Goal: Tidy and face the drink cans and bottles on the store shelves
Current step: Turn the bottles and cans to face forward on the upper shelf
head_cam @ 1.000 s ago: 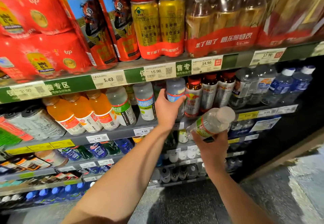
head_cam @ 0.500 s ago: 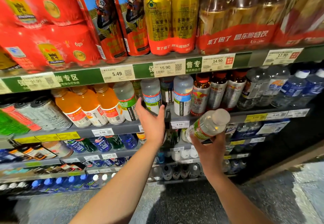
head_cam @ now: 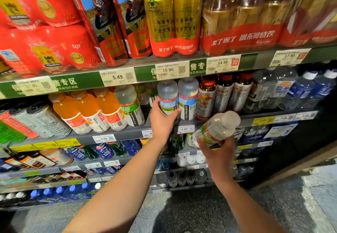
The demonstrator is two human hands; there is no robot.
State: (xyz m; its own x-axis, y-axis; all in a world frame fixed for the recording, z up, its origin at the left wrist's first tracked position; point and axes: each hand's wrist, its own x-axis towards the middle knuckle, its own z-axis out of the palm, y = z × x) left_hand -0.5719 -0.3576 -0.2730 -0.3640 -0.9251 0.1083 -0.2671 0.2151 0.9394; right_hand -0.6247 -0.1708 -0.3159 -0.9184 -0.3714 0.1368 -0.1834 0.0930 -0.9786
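Left grip (head_cam: 162, 121) holds blue-label bottle (head_cam: 167, 97) at shelf edge (head_cam: 127, 134).

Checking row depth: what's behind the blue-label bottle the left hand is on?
The left hand grips the blue-label bottle. Behind it, only parts of green-label bottles show to its left; anything directly behind is covered.

I'm looking at a shop's drinks aisle: tiered grey metal shelves (head_cam: 127, 134) packed with rows of orange plastic juice bottles (head_cam: 87, 110), shrink-wrapped gold cans (head_cam: 173, 17), and white paper price tags (head_cam: 117, 77) on green printed shelf-edge strips (head_cam: 76, 83).
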